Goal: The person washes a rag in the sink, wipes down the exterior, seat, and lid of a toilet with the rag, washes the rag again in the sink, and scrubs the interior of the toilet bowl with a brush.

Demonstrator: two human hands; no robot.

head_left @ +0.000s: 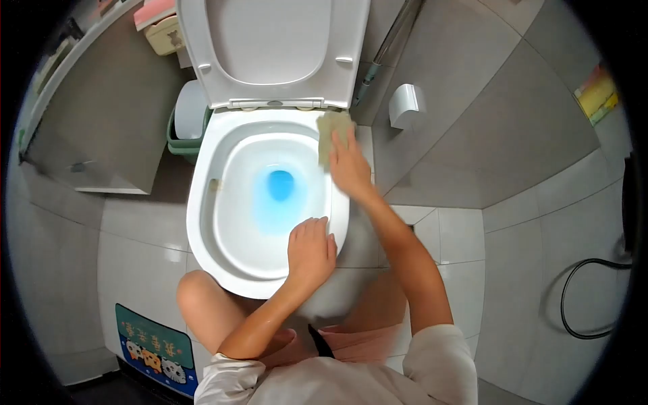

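Note:
My right hand presses a beige-green cloth onto the rear right part of the white toilet's rim. Its fingers lie over the cloth. Near the front right of the bowl, my left hand rests at the rim with nothing seen in it; its fingers are side by side and loosely bent, the thumb apart. Bright blue water stands in the bowl. A small brownish spot shows on the bowl's left inner edge. The seat and lid are raised upright behind.
Left of the toilet stands a green bin beside a grey cabinet. A white paper holder is on the right wall. A cartoon mat lies at lower left. A black hose hangs at far right.

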